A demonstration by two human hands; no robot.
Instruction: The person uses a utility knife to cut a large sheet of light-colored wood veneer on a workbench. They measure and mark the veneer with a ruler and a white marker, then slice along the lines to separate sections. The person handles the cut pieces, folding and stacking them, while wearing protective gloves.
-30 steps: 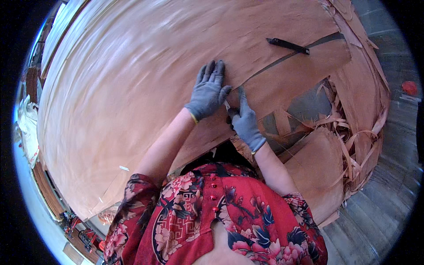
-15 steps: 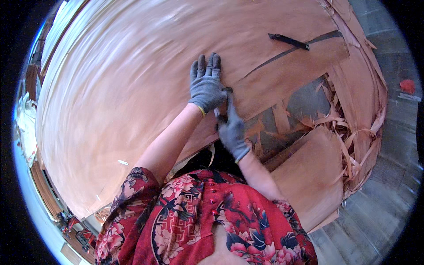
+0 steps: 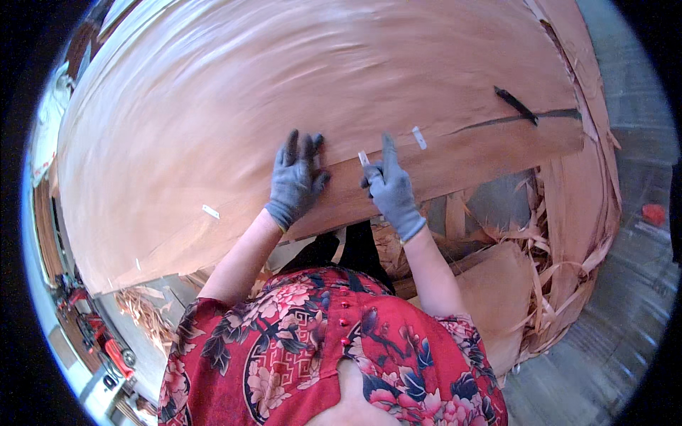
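Note:
A broad reddish-brown wood veneer sheet (image 3: pixel 241 121) spreads before me, with a seam running across its near part. My left hand (image 3: pixel 294 181), in a grey glove, rests over the sheet just left of the seam with its fingers spread. My right hand (image 3: pixel 392 192), gloved alike, points its index finger forward while the other fingers curl in. What is inside that curl, if anything, is hidden. At its thumb is a small white tape strip (image 3: pixel 364 157). Another white tape piece (image 3: pixel 419 138) crosses the seam farther right.
A narrow black bar (image 3: pixel 516 105) lies by a dark gap in the veneer at the right. Torn veneer strips (image 3: pixel 550 263) pile along the right edge. A smaller veneer piece (image 3: pixel 490 291) lies near my right arm. Another white strip (image 3: pixel 210 211) sits at left. Red equipment (image 3: pixel 114 355) stands lower left.
My hands have moved apart: the left went left and nearer me, the right moved slightly right. White tape strips now show along the seam. The view has shifted too.

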